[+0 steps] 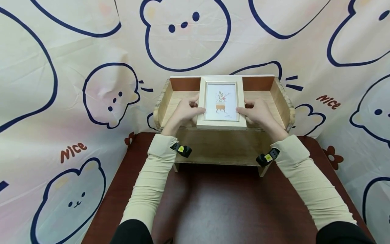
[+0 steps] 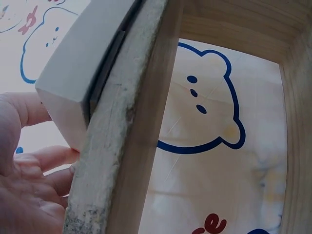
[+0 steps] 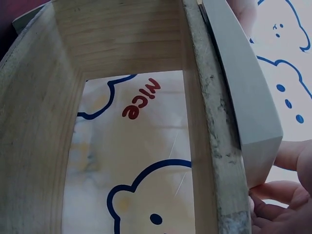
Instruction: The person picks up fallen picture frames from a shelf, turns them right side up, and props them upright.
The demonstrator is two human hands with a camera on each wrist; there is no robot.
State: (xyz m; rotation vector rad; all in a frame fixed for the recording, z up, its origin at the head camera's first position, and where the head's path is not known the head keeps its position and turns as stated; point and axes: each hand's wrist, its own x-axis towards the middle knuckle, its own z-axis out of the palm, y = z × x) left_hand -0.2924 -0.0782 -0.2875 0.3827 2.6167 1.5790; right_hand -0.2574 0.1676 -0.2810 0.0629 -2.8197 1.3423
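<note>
A cream picture frame point(image 1: 221, 125) with a print of a potted plant sits at the middle of a wooden shelf's top tier point(image 1: 175, 100). Its lower edge is by the shelf's front edge. My left hand point(image 1: 185, 111) pinches the frame's left side, thumb on the front. The right hand point(image 1: 258, 111) pinches the opposite side in the same way. In the left wrist view, the left hand's fingers point(image 2: 56, 157) touch the frame's corner point(image 2: 68, 105). The right wrist view shows the right fingers point(image 3: 280, 192) at the other corner point(image 3: 261, 146).
The shelf's open lower tier point(image 1: 219, 147) faces me, its short legs point(image 1: 263, 171) on a dark reddish-brown table point(image 1: 225, 203). Behind and beside the table hangs a pale cloth point(image 1: 115, 51) printed with bears. Each wrist wears a small black camera point(image 1: 181, 149).
</note>
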